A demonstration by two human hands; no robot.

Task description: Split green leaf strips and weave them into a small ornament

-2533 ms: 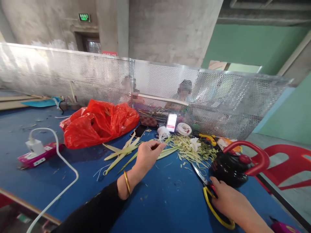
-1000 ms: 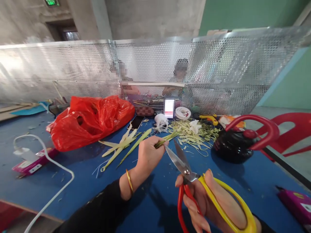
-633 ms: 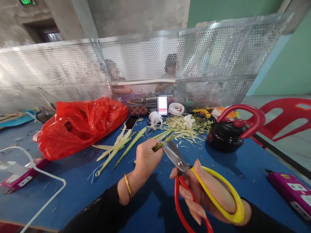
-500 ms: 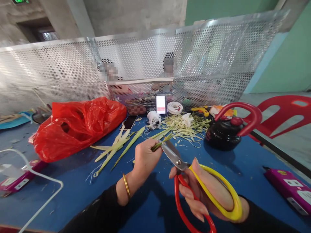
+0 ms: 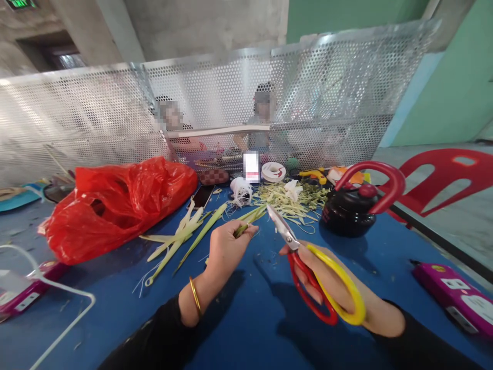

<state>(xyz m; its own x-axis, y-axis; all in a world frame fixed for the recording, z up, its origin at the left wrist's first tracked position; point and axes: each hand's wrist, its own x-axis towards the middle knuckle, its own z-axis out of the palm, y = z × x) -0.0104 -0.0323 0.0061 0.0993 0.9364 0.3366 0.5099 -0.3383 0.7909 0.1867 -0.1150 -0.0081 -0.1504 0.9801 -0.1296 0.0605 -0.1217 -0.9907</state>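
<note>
My left hand [image 5: 231, 252], a gold bangle at its wrist, is closed round a small bundle of green leaf strips [image 5: 241, 230]. The bundle's cut end pokes out by the thumb. In my right hand [image 5: 327, 277] is a pair of scissors [image 5: 284, 229] with one red and one yellow handle. Their blades are together, pointing up and left, just right of the bundle and apart from it. Beyond my left hand lie long pale green leaves [image 5: 181, 234] and a single leaf strip [image 5: 202, 237]. A heap of leaf clippings [image 5: 275, 195] sits past the scissors.
A red plastic bag [image 5: 119, 200] fills the left of the blue table [image 5: 246, 329]. Farther back are a phone [image 5: 203, 196], white thread [image 5: 241, 191] and a white spool [image 5: 273, 171]. A black kettle [image 5: 346, 216] stands right, near a purple box [image 5: 454, 295]. A perforated metal screen [image 5: 215, 87] rises behind.
The scissors have drawn back to the right from the bundle, and their blades and handles have come together. The bundle's end that stuck out past my left hand is now shorter.
</note>
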